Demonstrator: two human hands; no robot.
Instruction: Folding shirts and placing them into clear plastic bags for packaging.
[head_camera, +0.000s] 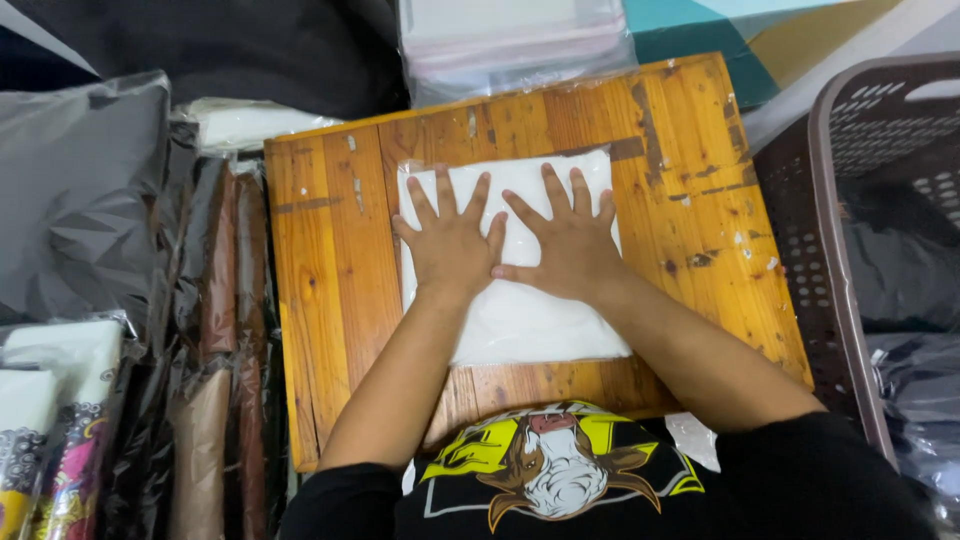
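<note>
A white folded cloth in a clear plastic bag lies flat on a small wooden table. My left hand presses flat on its upper left part, fingers spread. Beside it, my right hand rests flat with the fingers apart, its thumb touching the left hand. Both palms lie on top of the bagged cloth without gripping it.
A stack of clear plastic bags lies beyond the table. Grey plastic mailers and several brown and patterned bagged cloths are piled at the left. A brown perforated basket holding dark bags stands at the right.
</note>
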